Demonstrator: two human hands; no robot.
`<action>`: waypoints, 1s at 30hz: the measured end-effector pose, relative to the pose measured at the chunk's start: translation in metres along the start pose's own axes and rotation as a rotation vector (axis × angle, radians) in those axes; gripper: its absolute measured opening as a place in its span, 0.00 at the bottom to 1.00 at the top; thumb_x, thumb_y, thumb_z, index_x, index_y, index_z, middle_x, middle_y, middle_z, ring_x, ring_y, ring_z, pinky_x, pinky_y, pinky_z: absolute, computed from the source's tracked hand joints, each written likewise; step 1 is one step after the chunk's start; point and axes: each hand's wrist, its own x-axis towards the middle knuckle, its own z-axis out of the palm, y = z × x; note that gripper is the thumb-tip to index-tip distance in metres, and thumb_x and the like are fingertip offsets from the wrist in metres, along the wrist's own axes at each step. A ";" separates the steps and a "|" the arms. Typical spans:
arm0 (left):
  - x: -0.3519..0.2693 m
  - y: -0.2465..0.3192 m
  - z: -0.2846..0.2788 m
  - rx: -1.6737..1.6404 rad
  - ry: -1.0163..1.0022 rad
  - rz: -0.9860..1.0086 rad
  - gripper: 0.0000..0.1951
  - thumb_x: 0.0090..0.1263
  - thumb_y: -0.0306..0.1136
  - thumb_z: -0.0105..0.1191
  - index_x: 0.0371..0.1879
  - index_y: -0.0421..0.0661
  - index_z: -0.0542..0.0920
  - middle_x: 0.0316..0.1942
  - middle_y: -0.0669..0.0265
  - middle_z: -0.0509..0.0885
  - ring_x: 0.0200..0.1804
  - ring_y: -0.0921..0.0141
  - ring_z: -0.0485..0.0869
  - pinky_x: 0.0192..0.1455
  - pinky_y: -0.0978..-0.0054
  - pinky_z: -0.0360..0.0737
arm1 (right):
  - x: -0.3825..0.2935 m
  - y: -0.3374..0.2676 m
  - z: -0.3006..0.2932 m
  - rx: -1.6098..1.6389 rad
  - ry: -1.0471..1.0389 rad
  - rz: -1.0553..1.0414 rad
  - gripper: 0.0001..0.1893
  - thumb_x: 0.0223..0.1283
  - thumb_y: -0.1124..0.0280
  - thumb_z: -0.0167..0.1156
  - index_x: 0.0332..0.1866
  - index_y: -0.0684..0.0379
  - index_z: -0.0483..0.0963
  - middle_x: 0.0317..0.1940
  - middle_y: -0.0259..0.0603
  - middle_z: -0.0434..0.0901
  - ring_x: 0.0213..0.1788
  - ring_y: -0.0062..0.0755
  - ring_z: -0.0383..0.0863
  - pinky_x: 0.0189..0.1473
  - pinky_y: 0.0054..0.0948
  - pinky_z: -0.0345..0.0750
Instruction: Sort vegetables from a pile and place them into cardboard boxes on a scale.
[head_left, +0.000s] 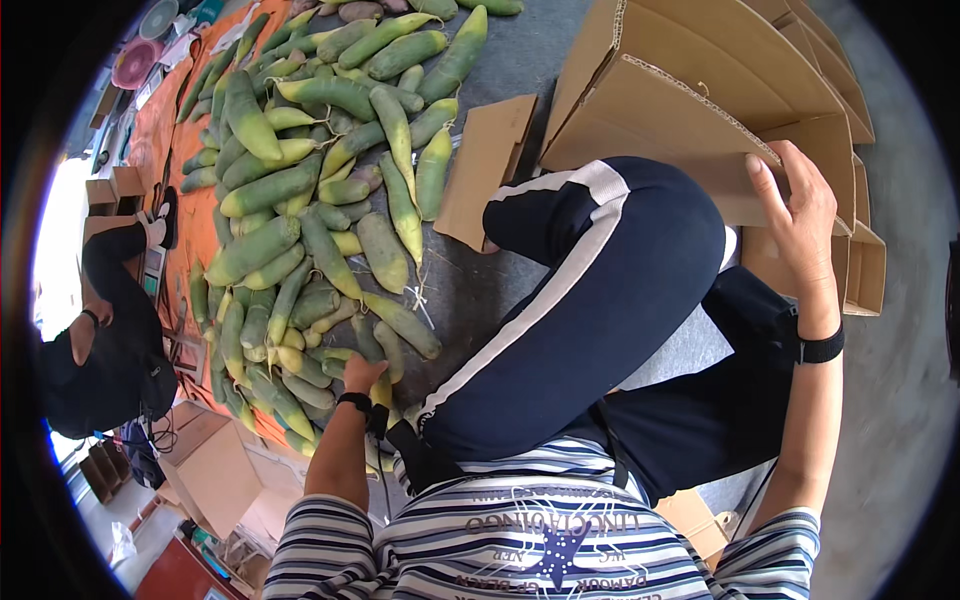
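Note:
A large pile of green radishes (262, 187) with yellow-green ends lies on the dark floor and an orange sheet, on the left. My left hand (365, 373) reaches into the near edge of this pile, its fingers at a small radish; whether it grips it cannot be told. On the right, my right hand (804, 196) rests on the rim of an open cardboard box (675, 135), thumb and fingers apart over the edge. The bottom of that box is hidden from view. Both wrists wear black bands.
A loose cardboard piece (484, 172) lies between the pile and the box. More cardboard boxes (866, 262) stand at the right. Another person (112, 337) in dark clothes sits at the far left beside the orange sheet (176, 247). An open carton (217, 465) stands at lower left.

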 end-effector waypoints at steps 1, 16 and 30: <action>-0.001 0.010 -0.003 0.018 -0.025 0.005 0.36 0.46 0.53 0.71 0.44 0.32 0.80 0.42 0.44 0.85 0.45 0.49 0.84 0.48 0.59 0.81 | -0.002 0.001 -0.002 -0.010 0.005 0.000 0.18 0.63 0.53 0.60 0.42 0.60 0.78 0.36 0.44 0.83 0.42 0.45 0.83 0.45 0.37 0.77; -0.060 0.055 -0.062 -0.752 -0.313 0.157 0.11 0.58 0.32 0.66 0.34 0.45 0.78 0.20 0.77 0.73 0.18 0.81 0.67 0.19 0.81 0.61 | -0.003 0.010 -0.003 -0.006 0.071 -0.089 0.17 0.60 0.52 0.60 0.32 0.58 0.75 0.28 0.43 0.80 0.36 0.44 0.82 0.38 0.41 0.78; -0.286 0.396 -0.316 -0.940 0.701 1.572 0.25 0.63 0.21 0.63 0.60 0.36 0.71 0.56 0.57 0.78 0.57 0.68 0.78 0.64 0.68 0.72 | -0.009 0.017 -0.007 0.039 0.054 -0.100 0.20 0.63 0.49 0.56 0.35 0.59 0.74 0.29 0.43 0.80 0.36 0.45 0.82 0.42 0.42 0.78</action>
